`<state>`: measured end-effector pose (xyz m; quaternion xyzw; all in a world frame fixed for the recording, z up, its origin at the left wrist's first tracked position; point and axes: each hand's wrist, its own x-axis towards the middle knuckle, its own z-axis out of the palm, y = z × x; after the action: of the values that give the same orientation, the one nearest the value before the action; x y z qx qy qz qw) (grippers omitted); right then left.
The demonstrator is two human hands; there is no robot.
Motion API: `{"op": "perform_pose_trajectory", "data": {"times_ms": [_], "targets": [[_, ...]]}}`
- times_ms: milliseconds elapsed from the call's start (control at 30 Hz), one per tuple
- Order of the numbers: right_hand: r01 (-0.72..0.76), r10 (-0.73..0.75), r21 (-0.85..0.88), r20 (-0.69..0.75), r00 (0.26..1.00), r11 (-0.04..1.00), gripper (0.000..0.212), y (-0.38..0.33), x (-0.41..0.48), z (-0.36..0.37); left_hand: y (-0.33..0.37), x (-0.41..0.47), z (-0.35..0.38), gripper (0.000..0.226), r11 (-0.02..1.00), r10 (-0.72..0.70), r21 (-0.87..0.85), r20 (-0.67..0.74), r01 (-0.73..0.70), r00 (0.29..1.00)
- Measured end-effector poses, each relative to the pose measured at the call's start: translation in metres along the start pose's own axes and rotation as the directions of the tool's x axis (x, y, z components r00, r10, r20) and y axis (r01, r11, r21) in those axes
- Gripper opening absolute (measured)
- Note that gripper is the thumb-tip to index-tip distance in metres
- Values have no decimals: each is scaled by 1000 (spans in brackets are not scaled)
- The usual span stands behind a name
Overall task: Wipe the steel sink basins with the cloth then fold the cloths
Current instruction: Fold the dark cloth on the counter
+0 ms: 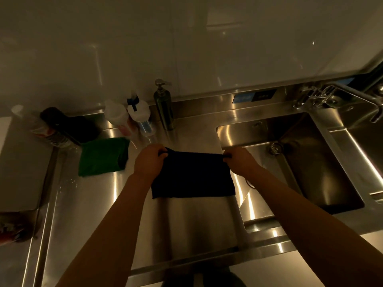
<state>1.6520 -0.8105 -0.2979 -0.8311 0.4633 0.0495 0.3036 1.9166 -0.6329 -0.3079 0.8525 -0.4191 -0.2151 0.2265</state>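
A dark cloth (192, 175) is stretched flat between my hands over the steel drainboard (186, 220). My left hand (148, 162) pinches its far left corner and my right hand (241, 160) pinches its far right corner. The cloth's near edge rests on the steel. A green cloth (102, 156) lies folded on the counter to the left, apart from both hands. The steel sink basin (310, 162) sits to the right, with its drain (274, 148) at the far left corner.
A steel soap pump bottle (163, 106), two white bottles (129, 117) and a dark bottle (60, 125) stand along the back wall. A faucet (339, 96) hangs over the far right. A second basin edge (364, 131) shows at the right.
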Motion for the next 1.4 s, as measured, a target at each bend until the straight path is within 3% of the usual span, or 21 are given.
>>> {"op": "perform_pose_trajectory", "data": {"times_ms": [100, 167, 300, 400, 467, 600, 767, 900, 1000, 1133, 1267, 1400], "targets": [[-47, 54, 83, -88, 995, 995, 17, 12, 15, 15, -4, 18, 11, 17, 1000, -4, 28, 6, 4, 1000], [-70, 87, 143, -115, 990, 987, 31, 21, 21, 26, -8, 24, 18, 25, 999, -44, 19, -39, 45, 998], [-229, 211, 175, 114, 971, 958, 75, 37, 17, 46, -6, 9, 34, 27, 999, -50, 7, -82, 50, 995], [-302, 253, 311, 189, 949, 901, 84, 41, 4, 59, 6, -32, 62, 28, 1000, 11, 2, 28, -11, 1000], [-333, 284, 382, 181, 942, 862, 76, 39, 2, 63, 15, -64, 85, 33, 997, 78, 17, 122, -80, 990], [-310, 303, 220, 67, 951, 925, 35, 34, 4, 60, 35, -101, 126, 47, 974, 154, 112, 300, -195, 942], [-398, 397, 239, 56, 916, 886, 11, 38, 0, 54, 50, -113, 142, 50, 961, 118, 196, 352, -197, 928], [-455, 468, 318, 36, 883, 832, 15, 55, -9, 43, 60, -125, 149, 50, 959, 168, 144, 399, -243, 901], [-424, 428, 327, 63, 902, 845, 18, 60, -17, 38, 65, -131, 153, 50, 972, 190, 40, 440, -230, 878], [-384, 382, 512, 115, 917, 768, 24, 59, -28, 43, 78, -112, 139, 44, 983, 181, -61, 361, -171, 915], [-383, 434, 686, 107, 894, 619, 23, 52, -34, 44, 115, -100, 136, 53, 979, 89, -201, 356, -17, 930], [-406, 432, 761, 184, 883, 506, 23, 45, -37, 31, 149, -107, 158, 71, 903, -49, -383, 354, 193, 934]]}}
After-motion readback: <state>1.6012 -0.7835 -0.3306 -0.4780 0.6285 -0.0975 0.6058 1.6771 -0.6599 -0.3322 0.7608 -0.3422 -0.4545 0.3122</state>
